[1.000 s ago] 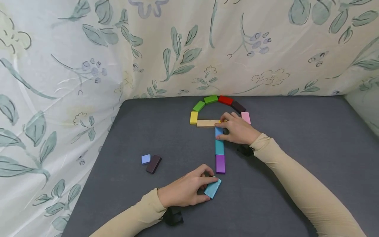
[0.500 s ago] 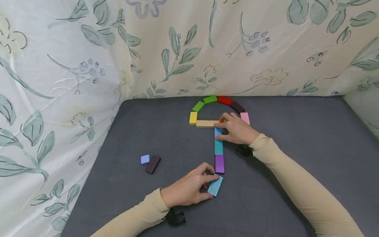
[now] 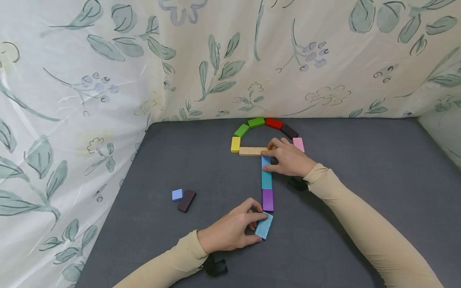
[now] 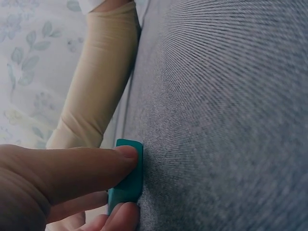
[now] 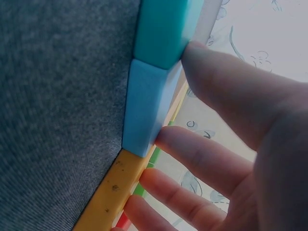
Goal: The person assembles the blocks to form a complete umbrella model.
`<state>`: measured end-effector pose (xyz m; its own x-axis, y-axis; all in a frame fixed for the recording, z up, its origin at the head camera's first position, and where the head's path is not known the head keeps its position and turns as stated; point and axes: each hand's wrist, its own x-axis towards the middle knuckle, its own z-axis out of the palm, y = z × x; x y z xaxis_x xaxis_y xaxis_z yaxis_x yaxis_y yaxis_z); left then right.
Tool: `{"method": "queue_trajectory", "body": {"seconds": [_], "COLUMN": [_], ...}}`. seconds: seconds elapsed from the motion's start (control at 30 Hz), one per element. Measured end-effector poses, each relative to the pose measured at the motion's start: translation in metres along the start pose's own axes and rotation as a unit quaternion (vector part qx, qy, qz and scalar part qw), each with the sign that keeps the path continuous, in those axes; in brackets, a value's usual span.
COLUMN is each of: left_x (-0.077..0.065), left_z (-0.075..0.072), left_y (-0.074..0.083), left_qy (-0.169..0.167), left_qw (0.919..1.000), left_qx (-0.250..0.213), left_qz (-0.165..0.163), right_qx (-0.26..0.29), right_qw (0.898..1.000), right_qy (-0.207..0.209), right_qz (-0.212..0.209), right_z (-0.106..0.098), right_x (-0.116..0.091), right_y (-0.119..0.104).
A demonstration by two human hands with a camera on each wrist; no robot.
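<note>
My left hand (image 3: 232,229) pinches a light-blue wooden block (image 3: 265,227), which looks teal (image 4: 131,185) in the left wrist view. That block lies slightly askew at the near end of a column, its far end close to a purple block (image 3: 267,200). Beyond the purple one come a teal block (image 3: 267,182) and a blue block (image 3: 265,161). My right hand (image 3: 291,159) rests its fingertips on the column's far end. In the right wrist view the thumb touches the teal block, one finger the blue block (image 5: 144,106), others the orange-yellow block (image 5: 108,195).
Above the column, a plain wood block (image 3: 251,151) and an arch of yellow (image 3: 235,144), green (image 3: 256,122), red (image 3: 273,123), dark (image 3: 289,131) and pink (image 3: 298,144) blocks lie on the grey table (image 3: 345,152). A blue cube (image 3: 177,195) and dark block (image 3: 186,201) lie at left.
My left hand has slid the light-blue block a little to the right and away from me, turning it closer to the column's line. The right hand has stayed in place.
</note>
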<state>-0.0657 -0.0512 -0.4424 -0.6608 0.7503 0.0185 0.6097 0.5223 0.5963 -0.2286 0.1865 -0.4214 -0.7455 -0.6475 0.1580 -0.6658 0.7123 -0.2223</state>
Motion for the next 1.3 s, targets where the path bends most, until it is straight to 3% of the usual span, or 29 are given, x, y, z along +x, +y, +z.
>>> {"method": "queue_trajectory", "body": {"seconds": [0.6, 0.9, 1.1, 1.3], "left_x": [-0.001, -0.001, -0.002, -0.002], "left_z": [0.001, 0.001, 0.003, 0.003], "left_y": [0.0, 0.001, 0.003, 0.003], "left_qy": [0.007, 0.011, 0.014, 0.016], "left_qw": [0.9999, 0.9999, 0.9999, 0.9999], "left_qx": [-0.012, -0.011, -0.009, -0.005], "left_qz": [-0.003, 0.002, -0.001, 0.001], "right_qx": [0.017, 0.02, 0.092, 0.138], "right_qw": [1.0, 1.0, 0.994, 0.987], "right_qy": [0.003, 0.016, -0.006, -0.045], "right_qz": [-0.003, -0.007, -0.052, -0.068], "right_z": [0.002, -0.002, -0.01, -0.011], "right_x": [0.0, -0.005, -0.024, -0.042], "right_y": [0.003, -0.005, -0.018, -0.028]}}
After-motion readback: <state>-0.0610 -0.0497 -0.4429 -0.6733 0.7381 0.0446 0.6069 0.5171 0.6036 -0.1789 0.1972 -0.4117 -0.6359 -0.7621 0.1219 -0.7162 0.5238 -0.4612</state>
